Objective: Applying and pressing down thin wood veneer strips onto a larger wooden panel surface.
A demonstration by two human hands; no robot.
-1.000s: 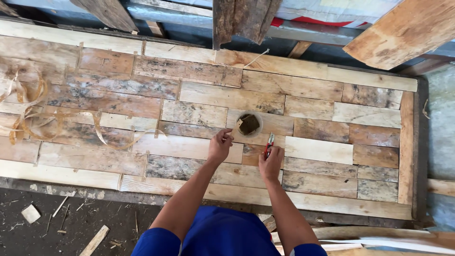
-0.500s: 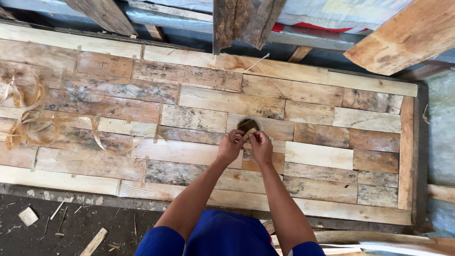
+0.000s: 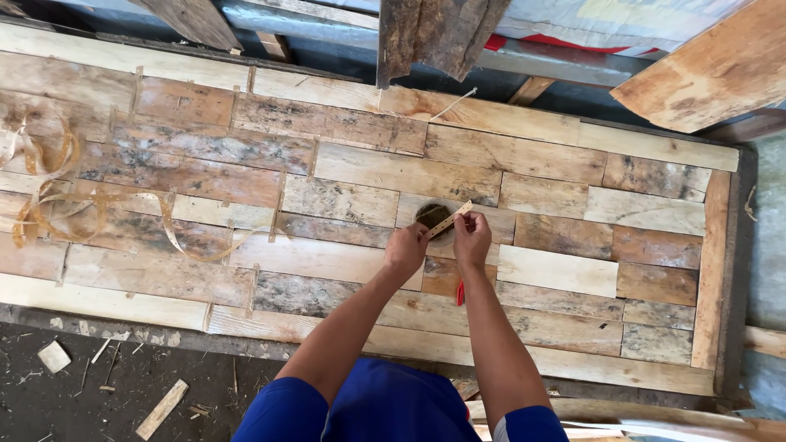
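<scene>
Both hands met over a round dark hole [image 3: 434, 219] in a panel of patchwork wooden boards [image 3: 352, 205], roughly in the panel's middle. The left hand [image 3: 407, 250] was curled, its fingers pinching the lower end of a thin pale wooden strip [image 3: 449, 221]. The right hand [image 3: 472, 240] was curled too, its fingertips on the same strip a little further up. The strip lay slanted across the hole, its upper end pointing up and to the right and resting on the board just beyond the rim. Just below the right wrist a small red object [image 3: 460, 292] showed against the boards; what it was could not be told, nor whether the hand touched it.

The panel was made of short planks of mixed tones, pale, reddish and grey-stained, laid in rows inside a frame of longer light boards. Well to the left of the hands, curled wood shavings [image 3: 49, 196] lay on the panel. In front of the panel's near edge, the dark ground [image 3: 106, 385] carried small offcuts and chips. Rough planks [image 3: 438, 33] leaned in above the far edge, and a broad orange-brown board [image 3: 712, 65] crossed the top right corner. The person wore blue sleeves [image 3: 278, 413].
</scene>
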